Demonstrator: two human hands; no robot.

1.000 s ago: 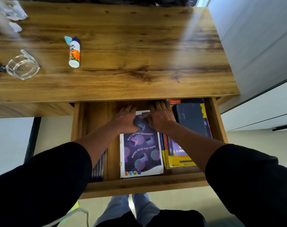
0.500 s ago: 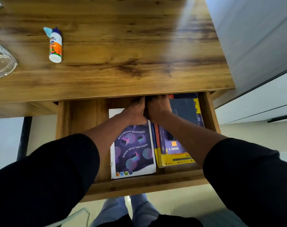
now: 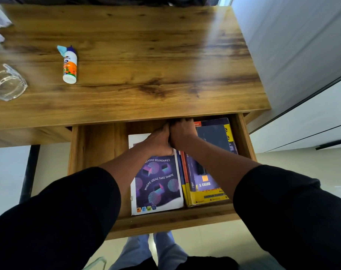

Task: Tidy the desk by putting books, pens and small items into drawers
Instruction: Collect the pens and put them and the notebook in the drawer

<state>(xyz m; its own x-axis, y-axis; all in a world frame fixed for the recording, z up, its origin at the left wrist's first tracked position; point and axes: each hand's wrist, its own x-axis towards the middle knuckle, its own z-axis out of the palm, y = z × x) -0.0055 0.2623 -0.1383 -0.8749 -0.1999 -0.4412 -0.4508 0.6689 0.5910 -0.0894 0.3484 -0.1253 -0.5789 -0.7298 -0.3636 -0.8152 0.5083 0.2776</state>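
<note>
Wood-grain desk top (image 3: 146, 61), open wooden drawer (image 3: 99, 151) under it, purple-and-white paperback (image 3: 158, 184) lying flat inside beside a yellow-edged book stack (image 3: 206, 191), your left hand (image 3: 158, 141) and right hand (image 3: 182, 133) pressed together at the paperback's far end — fingers hidden under the desk edge, grip unreadable — white-and-orange glue bottle (image 3: 70, 65) lying on the desk.

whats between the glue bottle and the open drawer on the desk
Nothing: in the head view, only bare wooden desk top lies between the glue bottle and the open drawer.
</note>
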